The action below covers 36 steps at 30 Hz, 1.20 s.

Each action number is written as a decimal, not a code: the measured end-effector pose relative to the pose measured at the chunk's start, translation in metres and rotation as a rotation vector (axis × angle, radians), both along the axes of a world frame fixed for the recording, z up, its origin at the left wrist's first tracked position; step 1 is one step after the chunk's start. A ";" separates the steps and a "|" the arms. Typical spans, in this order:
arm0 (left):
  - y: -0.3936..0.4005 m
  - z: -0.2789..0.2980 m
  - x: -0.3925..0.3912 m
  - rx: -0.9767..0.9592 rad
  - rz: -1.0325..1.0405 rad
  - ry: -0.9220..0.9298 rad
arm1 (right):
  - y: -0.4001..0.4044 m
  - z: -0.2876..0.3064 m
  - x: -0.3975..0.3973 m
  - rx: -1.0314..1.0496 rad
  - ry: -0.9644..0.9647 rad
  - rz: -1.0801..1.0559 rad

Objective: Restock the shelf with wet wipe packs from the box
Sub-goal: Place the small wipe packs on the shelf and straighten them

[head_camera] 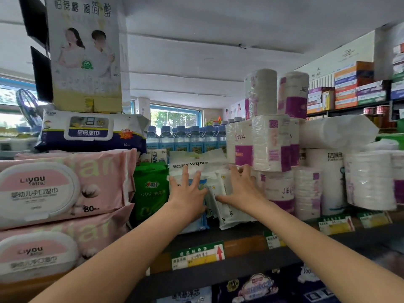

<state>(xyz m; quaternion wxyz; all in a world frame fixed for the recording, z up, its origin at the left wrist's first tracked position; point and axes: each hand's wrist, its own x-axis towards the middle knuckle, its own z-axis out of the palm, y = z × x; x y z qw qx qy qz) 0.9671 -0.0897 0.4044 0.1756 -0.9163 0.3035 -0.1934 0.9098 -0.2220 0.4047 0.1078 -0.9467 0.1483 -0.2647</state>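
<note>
Several small white wet wipe packs (pixel 226 212) stand upright in a row on the dark shelf (pixel 240 262), under a larger white pack labelled Baby Wipes (pixel 196 160). My left hand (pixel 188 193) lies flat, fingers spread, against the left packs. My right hand (pixel 240 189) presses its spread fingers on the right side of the row, next to the toilet roll packs. Neither hand grips a pack. The box is not in view.
Two pink Liyou wipe packs (pixel 59 189) are stacked at left, with a blue kitchen wipe pack (pixel 91 132) on top. A green pack (pixel 150 191) stands beside the row. Toilet roll packs (pixel 271 143) crowd the right. Price tags (pixel 197 254) line the shelf edge. Water bottles (pixel 185 136) stand behind.
</note>
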 end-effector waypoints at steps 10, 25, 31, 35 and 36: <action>0.006 0.013 0.010 0.019 -0.069 0.026 | -0.007 -0.021 0.038 0.192 0.120 0.065; 0.006 0.009 0.013 -0.021 -0.087 -0.022 | 0.009 -0.015 0.045 0.383 0.040 0.102; 0.016 0.018 0.018 -0.005 -0.116 0.102 | -0.018 0.001 0.026 0.202 0.383 0.176; 0.026 0.019 0.019 0.103 -0.068 0.167 | -0.011 0.010 0.022 -0.075 0.516 0.110; 0.028 0.019 0.018 0.117 -0.054 0.183 | -0.007 0.011 0.023 -0.114 0.521 0.106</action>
